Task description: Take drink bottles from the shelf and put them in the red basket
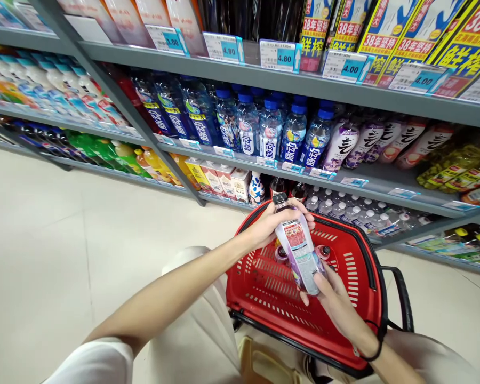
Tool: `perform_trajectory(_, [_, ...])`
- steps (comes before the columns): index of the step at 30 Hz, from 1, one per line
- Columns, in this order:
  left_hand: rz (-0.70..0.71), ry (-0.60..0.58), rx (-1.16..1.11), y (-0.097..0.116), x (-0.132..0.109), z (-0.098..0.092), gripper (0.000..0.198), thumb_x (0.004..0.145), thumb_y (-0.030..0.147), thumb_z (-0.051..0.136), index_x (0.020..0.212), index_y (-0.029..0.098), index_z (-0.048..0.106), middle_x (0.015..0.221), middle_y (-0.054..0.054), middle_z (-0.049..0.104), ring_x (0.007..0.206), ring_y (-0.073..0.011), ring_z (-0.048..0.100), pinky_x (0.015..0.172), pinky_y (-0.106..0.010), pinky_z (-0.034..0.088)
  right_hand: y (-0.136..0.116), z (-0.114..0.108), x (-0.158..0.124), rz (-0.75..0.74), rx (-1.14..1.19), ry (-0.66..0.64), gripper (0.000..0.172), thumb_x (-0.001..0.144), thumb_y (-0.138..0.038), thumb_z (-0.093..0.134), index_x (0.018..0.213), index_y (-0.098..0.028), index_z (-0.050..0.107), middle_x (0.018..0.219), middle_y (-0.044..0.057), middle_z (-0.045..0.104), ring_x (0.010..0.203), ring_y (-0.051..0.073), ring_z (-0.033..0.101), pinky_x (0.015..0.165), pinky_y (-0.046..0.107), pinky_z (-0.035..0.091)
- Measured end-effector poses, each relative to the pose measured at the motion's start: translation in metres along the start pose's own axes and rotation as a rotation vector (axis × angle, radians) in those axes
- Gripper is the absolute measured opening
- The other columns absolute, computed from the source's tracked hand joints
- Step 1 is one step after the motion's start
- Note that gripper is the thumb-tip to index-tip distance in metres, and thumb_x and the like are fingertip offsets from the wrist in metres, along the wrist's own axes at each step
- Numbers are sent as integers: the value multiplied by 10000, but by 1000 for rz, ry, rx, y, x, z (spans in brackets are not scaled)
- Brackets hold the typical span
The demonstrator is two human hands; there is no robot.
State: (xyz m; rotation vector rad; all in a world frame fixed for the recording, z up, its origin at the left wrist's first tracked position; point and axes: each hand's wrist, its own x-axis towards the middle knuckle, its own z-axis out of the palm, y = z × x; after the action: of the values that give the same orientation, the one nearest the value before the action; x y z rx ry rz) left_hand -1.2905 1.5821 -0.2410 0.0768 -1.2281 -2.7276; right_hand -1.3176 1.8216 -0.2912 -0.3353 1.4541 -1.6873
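A slim bottle (300,246) with a dark cap and a white, red and purple label is held tilted over a red shopping basket (356,298). My left hand (270,221) wraps round its neck and upper part. My right hand (330,296) grips its lower end from below. Inside the basket, under the bottle, lie two more bottles (282,255) of which only the caps and tops show.
Grey store shelves (288,80) run across the back, stocked with blue-capped drink bottles (270,128), purple-and-white bottles (344,141), cartons and price tags. The basket's black handle (402,298) hangs at its right. Pale tiled floor (56,234) lies to the left.
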Motion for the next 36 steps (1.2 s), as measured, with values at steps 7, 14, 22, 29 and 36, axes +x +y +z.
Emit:
perform_trajectory(7, [-50, 80, -16, -6, 3, 1, 334, 781, 314, 826, 1026, 143, 676, 1072, -141, 779, 961, -283, 759, 934, -460, 567, -2, -2, 11, -64, -95, 115, 621, 873, -491, 785, 1381, -215, 559, 1121, 100, 770, 669, 214, 727, 722, 404, 617])
perform_trajectory(14, [-39, 164, -91, -12, -1, 13, 281, 761, 280, 822, 960, 156, 668, 1016, -97, 774, 952, -254, 745, 879, -382, 560, -1, -7, 10, -292, -385, 235, 647, 773, -338, 886, 1339, -255, 583, 1384, 104, 625, 1268, 294, 612, 1101, 424, 499])
perform_trajectory(22, [-2, 128, -205, -2, -1, 5, 302, 689, 312, 817, 924, 161, 703, 872, -36, 737, 813, -230, 740, 769, -350, 573, -17, 11, 7, 89, 202, -278, 505, 988, -581, 568, 1349, -228, 565, 1114, 155, 733, 783, 256, 696, 502, 311, 488])
perform_trajectory(29, [19, 145, -214, -5, 5, 4, 394, 735, 365, 831, 1041, 137, 730, 928, -68, 759, 862, -207, 728, 834, -341, 576, -14, 2, 2, -36, 36, -103, 545, 934, -456, 739, 1405, -253, 553, 1036, 81, 749, 709, 199, 674, 698, 380, 590])
perform_trajectory(36, [11, 228, -72, -11, 3, 9, 412, 743, 358, 857, 1065, 151, 705, 1030, -105, 768, 965, -232, 722, 867, -348, 559, -2, -5, 6, -252, -349, 151, 666, 831, -348, 842, 1415, -274, 530, 1448, 108, 583, 1247, 291, 618, 1034, 433, 547])
